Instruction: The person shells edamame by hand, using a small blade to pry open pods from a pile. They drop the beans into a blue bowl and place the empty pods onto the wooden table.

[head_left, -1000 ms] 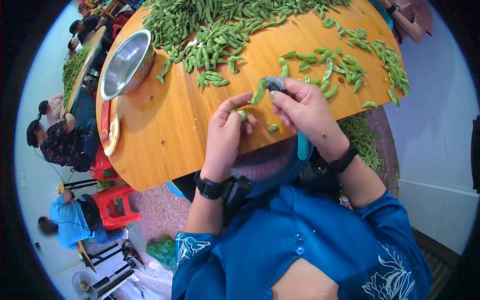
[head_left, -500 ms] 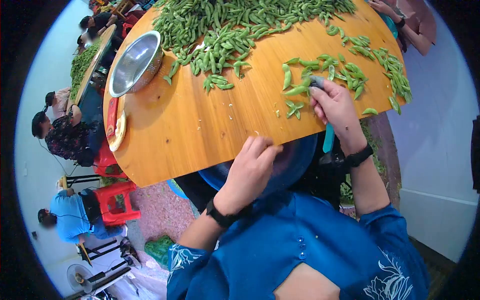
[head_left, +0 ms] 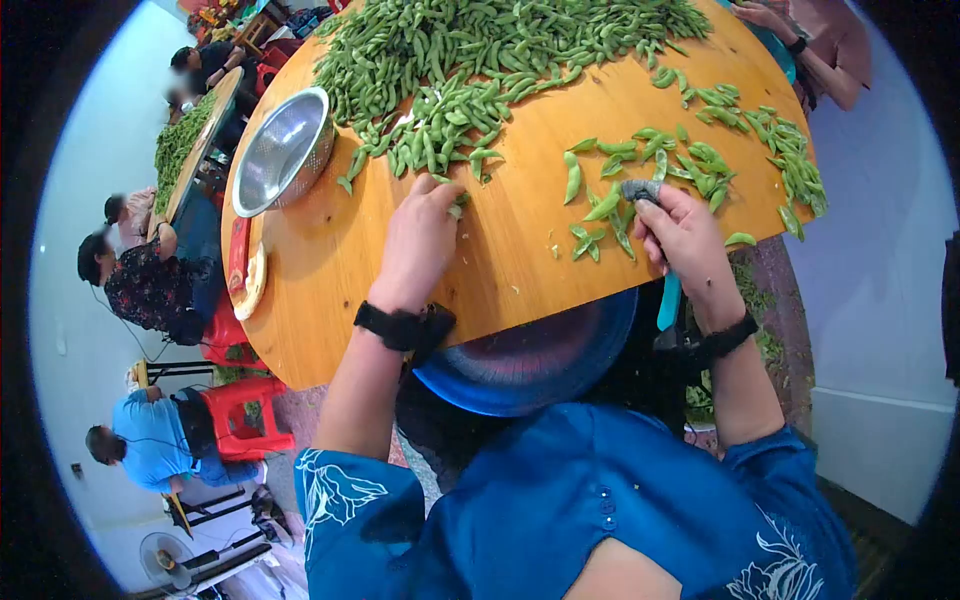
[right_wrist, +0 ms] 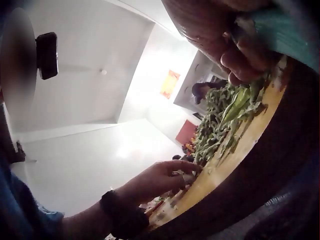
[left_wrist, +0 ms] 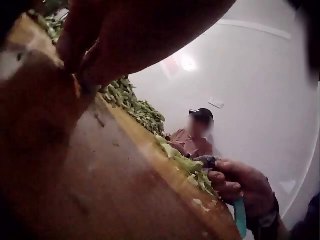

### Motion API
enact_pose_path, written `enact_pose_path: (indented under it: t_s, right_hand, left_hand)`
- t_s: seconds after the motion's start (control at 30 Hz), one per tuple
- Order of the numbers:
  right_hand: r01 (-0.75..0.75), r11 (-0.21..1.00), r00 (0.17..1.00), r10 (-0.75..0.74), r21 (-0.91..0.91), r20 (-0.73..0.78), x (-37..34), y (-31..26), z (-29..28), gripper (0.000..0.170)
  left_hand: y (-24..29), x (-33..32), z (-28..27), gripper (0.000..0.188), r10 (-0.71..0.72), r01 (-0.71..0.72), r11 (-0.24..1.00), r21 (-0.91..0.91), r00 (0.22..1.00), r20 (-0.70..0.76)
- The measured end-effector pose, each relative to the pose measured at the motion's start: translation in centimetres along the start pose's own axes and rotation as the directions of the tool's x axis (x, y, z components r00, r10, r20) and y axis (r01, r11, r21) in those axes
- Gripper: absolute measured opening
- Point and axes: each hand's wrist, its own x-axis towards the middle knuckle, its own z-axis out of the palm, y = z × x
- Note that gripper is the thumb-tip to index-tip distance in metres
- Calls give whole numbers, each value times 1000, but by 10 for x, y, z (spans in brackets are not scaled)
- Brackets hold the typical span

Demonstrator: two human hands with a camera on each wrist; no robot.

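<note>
Getting a pod (head_left: pixel 428 148), I think, by the near edge of the pile (head_left: pixel 430 50). I can't tell if my left hand (head_left: pixel 418 240) is pinching one; picking is needing soft fingers. Nearer me, my right hand (head_left: pixel 688 240) is gripping the stick (head_left: pixel 668 303).

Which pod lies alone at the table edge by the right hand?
The green pod just right of the right hand, touching no other; most pods nearby lie bunched.

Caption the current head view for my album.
Left hand at the green pod heap, right hand beside loose pods, metal colander nearby.
</note>
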Motion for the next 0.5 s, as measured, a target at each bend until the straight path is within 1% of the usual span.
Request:
enact_pose_path:
  t_s: [0.03,0.1,0.13,0.2,0.23,0.3,0.33,0.37,0.4,0.43,0.47,0.5]
  right_hand:
    - [-1,1000,1000,1,5,-4,-3,-1,1,23]
    - [-12,1000,999,14,-29,49,-7,-2,5,26]
    - [-14,1000,999,15,-26,44,-6,0,8,26]
    - [51,992,993,-37,-119,112,-5,4,19,29]
    - [48,992,994,-36,-118,107,-5,2,26,29]
    - [108,980,983,-80,-167,167,-6,-4,42,31]
    - [172,970,970,-136,-174,202,-4,-2,49,25]
    - [168,971,972,-134,-172,194,-4,-5,55,25]
    - [107,980,966,-62,-169,251,-4,-10,60,22]
    - [45,984,951,10,-171,308,-4,-13,64,19]
    - [-3,993,942,43,-120,333,-5,-13,68,15]
    - [-9,993,943,48,-120,330,-5,-14,70,15]
  left_hand:
    - [-4,2,2,20,4,-4,1000,2,1000,4]
    - [-7,6,3,17,-30,31,995,-95,999,10]
    - [-5,6,3,17,-25,26,995,-96,1000,14]
    - [2,-1,0,14,42,-49,993,-108,997,-64]
    - [10,-5,-3,14,46,-52,993,-109,997,-60]
    - [30,-15,-8,14,-50,40,977,-211,998,-44]
    - [31,-20,-5,13,-12,-1,976,-218,998,-60]
    - [37,-26,-5,13,-7,-5,976,-219,998,-55]
    - [46,-31,-6,13,-177,174,878,-446,984,37]
    - [51,-36,-6,12,-315,347,699,-626,934,167]
    - [51,-41,-5,13,-293,351,700,-622,935,198]
    - [53,-44,-4,13,-291,353,698,-622,935,204]
